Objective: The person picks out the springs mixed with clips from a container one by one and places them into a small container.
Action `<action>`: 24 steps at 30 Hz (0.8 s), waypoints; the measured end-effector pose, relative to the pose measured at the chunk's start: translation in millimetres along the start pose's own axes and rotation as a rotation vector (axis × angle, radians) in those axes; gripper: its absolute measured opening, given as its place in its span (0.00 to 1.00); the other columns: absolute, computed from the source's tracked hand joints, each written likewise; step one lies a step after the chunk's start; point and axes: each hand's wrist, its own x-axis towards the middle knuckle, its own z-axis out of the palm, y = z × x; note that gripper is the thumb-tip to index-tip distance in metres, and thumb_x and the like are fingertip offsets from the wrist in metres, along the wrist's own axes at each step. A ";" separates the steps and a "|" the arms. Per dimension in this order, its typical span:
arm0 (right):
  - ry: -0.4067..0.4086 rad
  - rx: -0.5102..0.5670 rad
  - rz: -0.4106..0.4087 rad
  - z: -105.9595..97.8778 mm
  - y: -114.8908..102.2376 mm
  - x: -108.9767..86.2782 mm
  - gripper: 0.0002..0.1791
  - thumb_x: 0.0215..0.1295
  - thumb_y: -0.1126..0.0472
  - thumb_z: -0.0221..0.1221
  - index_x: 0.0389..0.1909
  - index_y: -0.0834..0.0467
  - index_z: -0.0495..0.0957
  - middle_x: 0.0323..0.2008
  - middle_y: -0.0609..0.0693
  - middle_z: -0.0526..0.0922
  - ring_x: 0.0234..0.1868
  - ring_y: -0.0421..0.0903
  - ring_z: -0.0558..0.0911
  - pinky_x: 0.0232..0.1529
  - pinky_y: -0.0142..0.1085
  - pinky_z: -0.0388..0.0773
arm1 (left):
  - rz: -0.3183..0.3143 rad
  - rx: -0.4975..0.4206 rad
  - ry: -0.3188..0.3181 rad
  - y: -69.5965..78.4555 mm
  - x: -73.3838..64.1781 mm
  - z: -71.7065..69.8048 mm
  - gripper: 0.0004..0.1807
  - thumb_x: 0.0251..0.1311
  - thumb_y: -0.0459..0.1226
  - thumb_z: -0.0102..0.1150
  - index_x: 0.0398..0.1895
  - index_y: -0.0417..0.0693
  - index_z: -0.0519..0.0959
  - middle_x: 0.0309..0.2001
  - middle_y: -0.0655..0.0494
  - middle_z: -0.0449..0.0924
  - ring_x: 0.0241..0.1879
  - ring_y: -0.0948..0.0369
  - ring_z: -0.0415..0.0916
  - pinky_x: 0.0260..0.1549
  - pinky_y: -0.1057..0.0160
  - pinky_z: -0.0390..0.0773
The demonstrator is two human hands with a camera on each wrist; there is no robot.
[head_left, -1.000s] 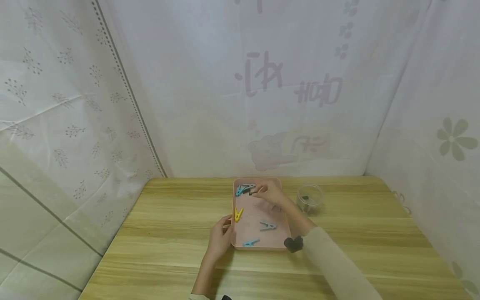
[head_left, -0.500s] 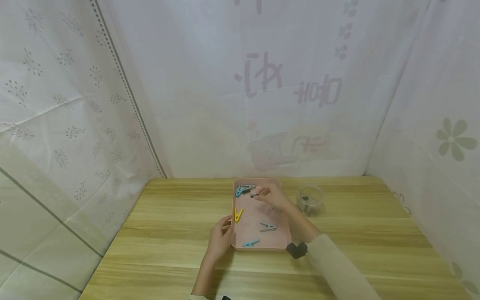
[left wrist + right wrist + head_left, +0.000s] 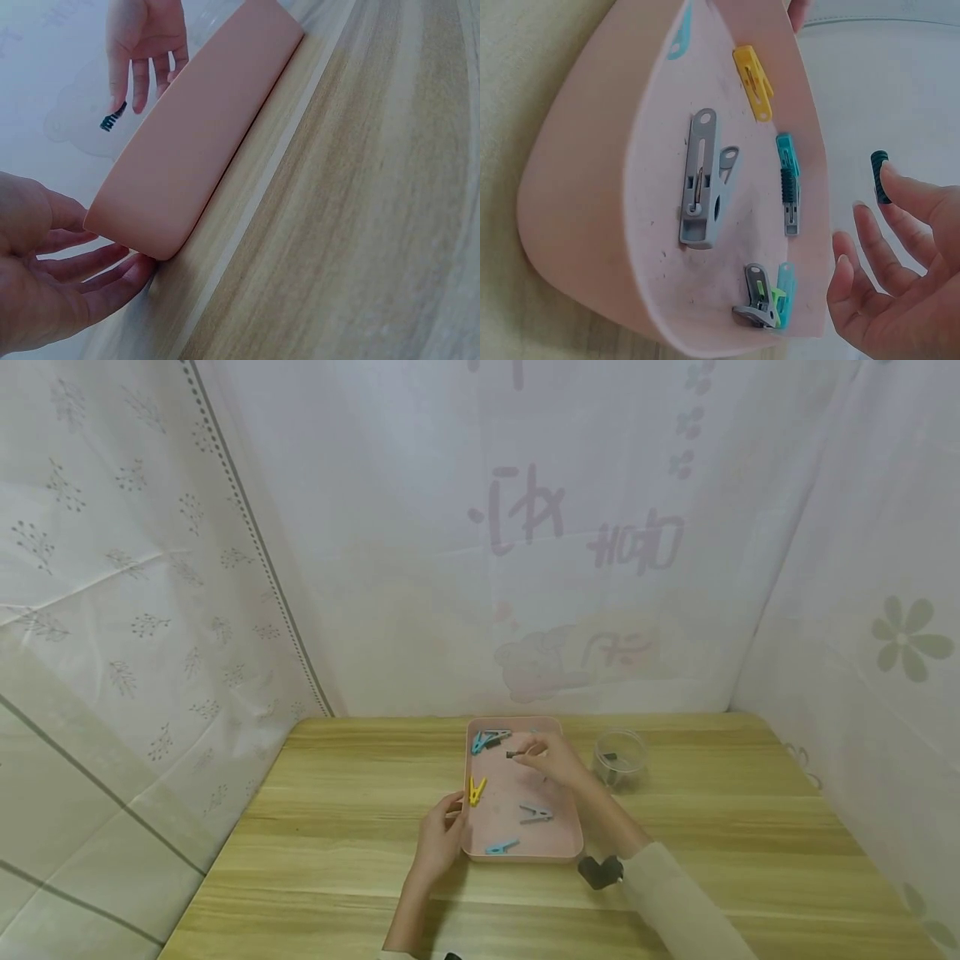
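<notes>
My right hand [image 3: 553, 760] pinches a small dark green ribbed cylinder [image 3: 880, 177] between thumb and forefinger, over the far part of a pink tray [image 3: 506, 793]. The other fingers are loosely bent. At the tray's near left side, my left hand [image 3: 441, 835] grips the edge, its fingers around the corner in the left wrist view. Inside lie a yellow clothespin [image 3: 476, 791], a grey clothespin [image 3: 536, 812] and a light blue clothespin [image 3: 501, 846]. A teal clothespin [image 3: 786, 156] lies at the far left with another dark green ribbed piece [image 3: 788, 186] against it.
A clear round jar [image 3: 619, 753] with dark pieces inside stands right of the tray on the wooden table [image 3: 345, 827]. Grey and teal clips [image 3: 759, 300] lie in the tray's far right corner. Printed curtains [image 3: 405, 568] enclose the table.
My right hand has drawn slightly right and nearer, taking the dark green piece away from the clothespins at the far left. My left hand and the tray have stayed put.
</notes>
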 end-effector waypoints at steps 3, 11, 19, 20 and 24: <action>0.014 -0.008 -0.016 -0.9 1.4 -1.5 0.07 0.65 0.61 0.66 0.36 0.62 0.84 0.44 0.60 0.83 0.47 0.58 0.81 0.36 0.46 0.83 | 0.000 0.000 0.002 -0.7 1.0 1.4 0.18 0.73 0.32 0.52 0.63 0.36 0.75 0.52 0.37 0.79 0.50 0.42 0.82 0.47 0.47 0.84; 0.077 -0.022 0.046 -5.6 6.6 -4.8 0.10 0.66 0.58 0.66 0.43 0.59 0.84 0.43 0.57 0.84 0.48 0.57 0.81 0.42 0.45 0.81 | -0.003 0.007 0.013 -0.9 3.2 3.5 0.18 0.73 0.32 0.52 0.63 0.36 0.75 0.52 0.37 0.79 0.50 0.41 0.81 0.47 0.46 0.83; 0.128 -0.008 0.051 -13.1 6.5 -14.7 0.13 0.67 0.56 0.65 0.46 0.61 0.83 0.43 0.57 0.85 0.47 0.57 0.81 0.43 0.46 0.82 | 0.002 0.008 0.012 -0.2 2.2 2.6 0.19 0.73 0.31 0.51 0.63 0.36 0.74 0.53 0.35 0.79 0.51 0.41 0.81 0.47 0.47 0.84; 0.135 -0.006 0.046 -13.7 6.2 -16.1 0.13 0.68 0.56 0.65 0.46 0.61 0.83 0.42 0.57 0.85 0.47 0.56 0.81 0.43 0.45 0.82 | 0.002 0.009 0.011 -0.5 2.0 2.4 0.19 0.73 0.31 0.51 0.64 0.36 0.74 0.53 0.35 0.79 0.51 0.40 0.81 0.47 0.47 0.83; 0.167 -0.007 0.029 -15.4 5.3 -20.5 0.12 0.68 0.57 0.64 0.45 0.62 0.83 0.42 0.59 0.85 0.45 0.55 0.82 0.39 0.41 0.81 | 0.010 0.015 0.006 -1.3 1.7 1.9 0.19 0.73 0.31 0.50 0.64 0.35 0.73 0.54 0.34 0.78 0.51 0.39 0.80 0.48 0.46 0.83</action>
